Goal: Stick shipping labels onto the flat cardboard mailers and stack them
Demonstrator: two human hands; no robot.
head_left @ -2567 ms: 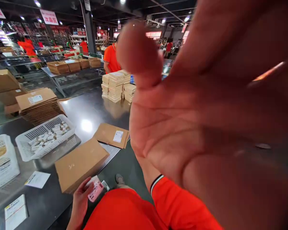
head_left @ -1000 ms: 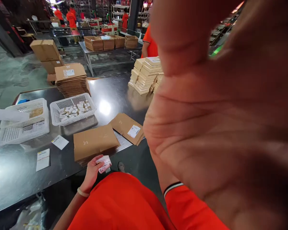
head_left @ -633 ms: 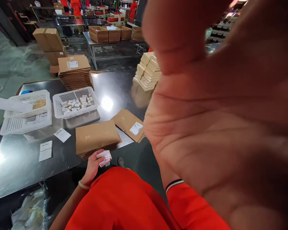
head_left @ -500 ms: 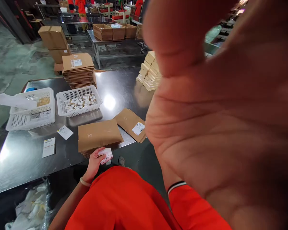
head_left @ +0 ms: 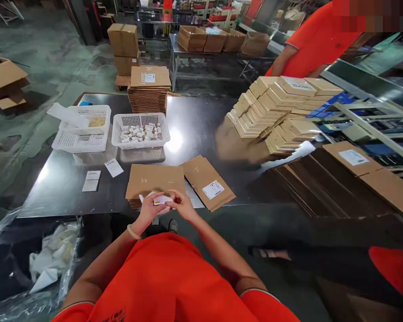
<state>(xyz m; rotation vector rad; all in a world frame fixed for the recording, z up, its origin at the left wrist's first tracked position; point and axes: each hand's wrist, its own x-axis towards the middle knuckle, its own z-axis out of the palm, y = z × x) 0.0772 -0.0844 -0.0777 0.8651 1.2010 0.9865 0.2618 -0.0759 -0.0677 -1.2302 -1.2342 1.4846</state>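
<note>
Steadily | left hand [head_left: 150,209]: fingers gripping white labels [head_left: 162,200] | right hand [head_left: 184,206]: fingers at their right end, pinch unclear | labels before the body, by the cardboard stack [head_left: 156,175] | best kept level, edges squared, print uncovered

Before you: shiny metal table [head_left: 201,123], white glare [head_left: 175,139] on top; beyond it, stained grey-green floor [head_left: 63,56], dark pillar [head_left: 82,20], second metal table [head_left: 173,45].
</note>
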